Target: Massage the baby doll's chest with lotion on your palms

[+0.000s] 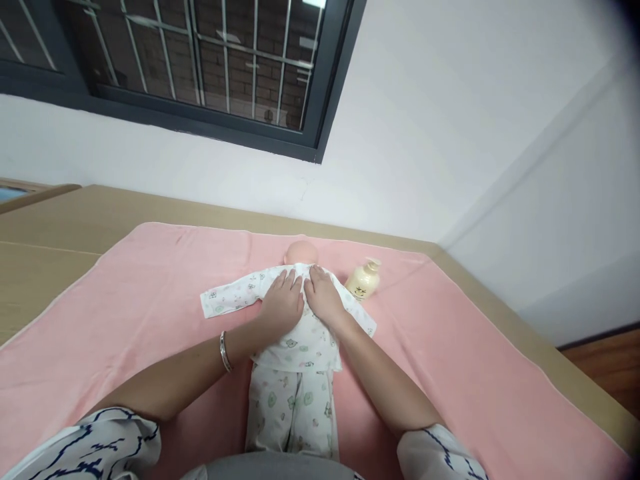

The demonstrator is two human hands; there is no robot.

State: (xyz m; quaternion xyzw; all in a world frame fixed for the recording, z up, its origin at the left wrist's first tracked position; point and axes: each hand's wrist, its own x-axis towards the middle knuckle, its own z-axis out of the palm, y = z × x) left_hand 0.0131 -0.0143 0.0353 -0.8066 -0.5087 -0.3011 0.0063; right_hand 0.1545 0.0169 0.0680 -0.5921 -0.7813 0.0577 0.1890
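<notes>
A baby doll [301, 253] lies on its back on a pink towel [150, 300], dressed in a white printed top [300, 343] and matching trousers [293, 407]. My left hand [283, 301] rests flat on the doll's chest, fingers together near the collar. My right hand [323, 297] lies flat beside it on the other side of the chest. Both hands press the top's front; neither grips anything. A silver bangle [225, 351] circles my left wrist.
A cream pump bottle [364, 279] lies on the towel just right of the doll's shoulder. The towel covers a tan surface [60, 227] against a white wall. A barred window [200, 60] is above. Wood floor [607, 363] shows at right.
</notes>
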